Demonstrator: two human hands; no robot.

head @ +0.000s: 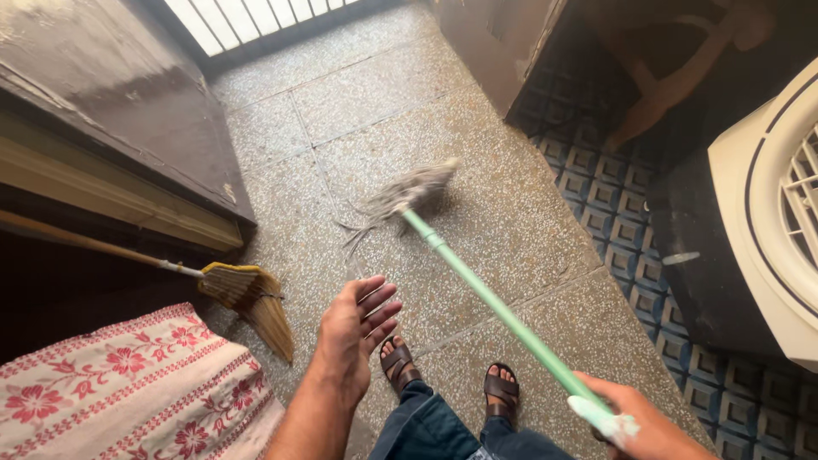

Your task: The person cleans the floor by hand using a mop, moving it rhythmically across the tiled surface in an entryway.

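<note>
Head camera view, looking down at a speckled stone floor. At lower right, the right hand is wrapped around the top end of a pale green mop handle, which slants up and to the left across the floor. Its grey stringy mop head rests on the floor, well ahead of two feet in brown sandals. Lower centre, the left hand hangs free, palm down, fingers loosely spread, holding nothing. To its left, a straw broom leans beside a red-flowered white cloth. A white fan housing stands at far right.
</note>
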